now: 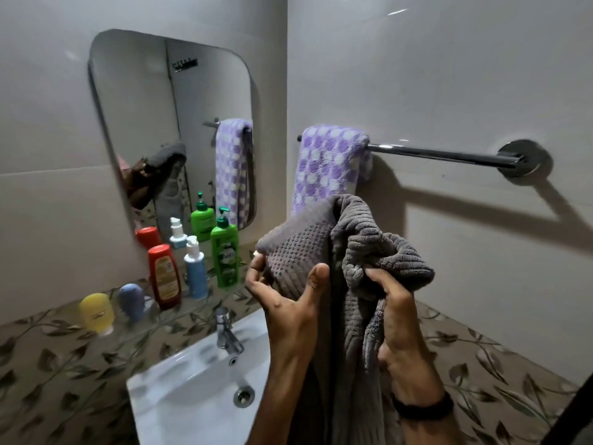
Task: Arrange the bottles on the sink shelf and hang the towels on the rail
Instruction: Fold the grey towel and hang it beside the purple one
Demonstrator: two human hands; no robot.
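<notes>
The grey towel (pixel 321 252) is held up by both hands below the chrome rail (pixel 442 154). It overlaps the lower edge of the purple-and-white checked towel (pixel 330 162), which hangs at the rail's left end. Its left part is a dotted waffle panel and its right part is ribbed plush, bunched in folds. The left hand (pixel 288 303) pinches the towel's left edge. The right hand (pixel 398 316) grips a bunched fold.

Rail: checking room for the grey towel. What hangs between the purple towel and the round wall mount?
Nothing: in the head view the rail is bare metal from the purple towel to the wall mount.
</notes>
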